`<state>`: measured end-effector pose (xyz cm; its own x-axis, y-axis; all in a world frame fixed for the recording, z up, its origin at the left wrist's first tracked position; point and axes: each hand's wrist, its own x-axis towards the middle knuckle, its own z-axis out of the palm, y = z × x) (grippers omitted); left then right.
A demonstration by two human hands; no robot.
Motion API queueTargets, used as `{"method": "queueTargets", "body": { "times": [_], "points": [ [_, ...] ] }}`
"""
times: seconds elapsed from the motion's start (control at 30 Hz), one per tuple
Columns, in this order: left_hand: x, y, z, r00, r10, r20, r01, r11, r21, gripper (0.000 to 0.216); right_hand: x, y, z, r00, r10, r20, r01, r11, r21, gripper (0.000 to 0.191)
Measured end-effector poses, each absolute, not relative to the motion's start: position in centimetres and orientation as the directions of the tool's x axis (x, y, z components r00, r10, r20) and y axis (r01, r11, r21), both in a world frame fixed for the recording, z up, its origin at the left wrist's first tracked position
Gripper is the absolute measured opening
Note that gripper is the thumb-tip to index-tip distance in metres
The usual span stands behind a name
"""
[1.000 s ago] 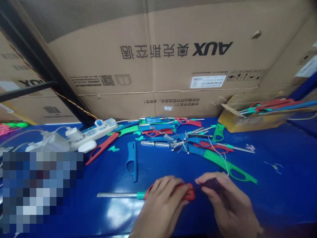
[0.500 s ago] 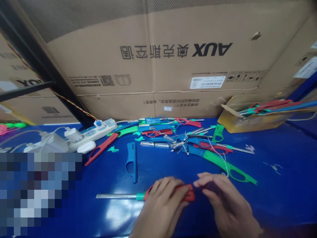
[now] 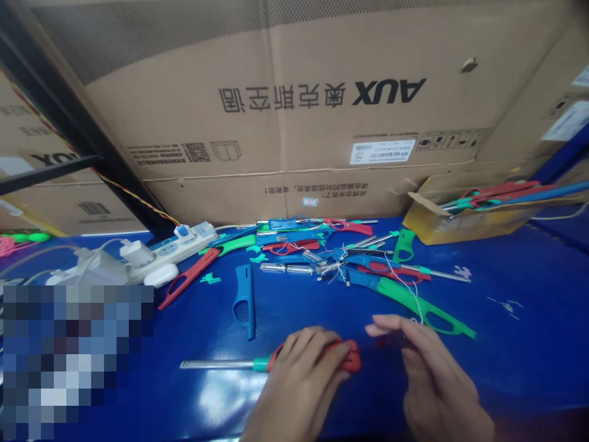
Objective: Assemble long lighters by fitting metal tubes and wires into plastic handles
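My left hand (image 3: pixel 301 374) is wrapped over the red handle (image 3: pixel 353 357) of a long-nosed gas lighter lying on the blue table. The lighter's metal tube (image 3: pixel 218 364) points left from a green collar (image 3: pixel 261 364). To the right of the handle's end, my right hand (image 3: pixel 432 374) is raised with thumb and fingers apart, apparently holding nothing. A small faint reddish spot shows by its fingertips, too blurred to name. A blue lighter shell (image 3: pixel 245 301) lies beyond my left hand. Past my right hand rests a green lighter shell (image 3: pixel 426 304).
Several lighters, clear tubes (image 3: pixel 285 269) and wired parts (image 3: pixel 341 264) are heaped at the table's back. A carton (image 3: pixel 478 230) of lighter parts stands back right. A power strip (image 3: pixel 184 248) with chargers sits left, before a cardboard wall (image 3: pixel 285 141). Lower left is pixelated.
My right hand has drawn slightly away to the right, and its thumb and fingers have spread apart. My left hand stays on the lighter. The camera view has shifted slightly.
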<state>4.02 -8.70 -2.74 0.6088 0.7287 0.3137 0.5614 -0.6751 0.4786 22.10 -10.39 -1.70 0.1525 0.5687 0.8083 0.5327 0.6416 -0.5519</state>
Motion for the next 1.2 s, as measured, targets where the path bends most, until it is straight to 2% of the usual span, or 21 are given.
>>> {"method": "queueTargets", "body": {
  "times": [0.2,0.37,0.63,0.83,0.97,1.2],
  "points": [
    [4.1,-8.7,-2.4,0.598,0.738,0.313,0.572,-0.667,0.478,0.025,23.0,-10.3,-1.5,0.069,0.553,0.830,0.526,0.687,-0.502,0.050],
    [4.0,-8.6,-2.4,0.602,0.725,0.334,0.558,-0.681,0.474,0.027,23.6,-10.3,-1.7,0.076,0.548,0.833,0.535,0.682,-0.498,0.043],
    [4.0,-8.6,-2.5,0.608,0.731,0.310,0.578,-0.675,0.458,0.027,23.9,-10.3,-2.0,-0.016,0.559,0.829,0.575,0.684,-0.450,0.054],
    [4.0,-8.6,-2.5,0.613,0.716,0.333,0.575,-0.694,0.433,0.027,23.1,-10.3,-1.8,0.146,0.554,0.820,0.519,0.663,-0.540,0.042],
    [4.0,-8.7,-2.4,0.612,0.716,0.336,0.575,-0.695,0.432,0.026,22.9,-10.1,-1.5,0.172,0.575,0.800,0.505,0.645,-0.573,0.030],
    [4.0,-8.6,-2.3,0.610,0.722,0.327,0.573,-0.686,0.447,0.026,23.6,-10.2,-1.8,0.177,0.582,0.794,0.510,0.635,-0.580,0.031]
  ]
}}
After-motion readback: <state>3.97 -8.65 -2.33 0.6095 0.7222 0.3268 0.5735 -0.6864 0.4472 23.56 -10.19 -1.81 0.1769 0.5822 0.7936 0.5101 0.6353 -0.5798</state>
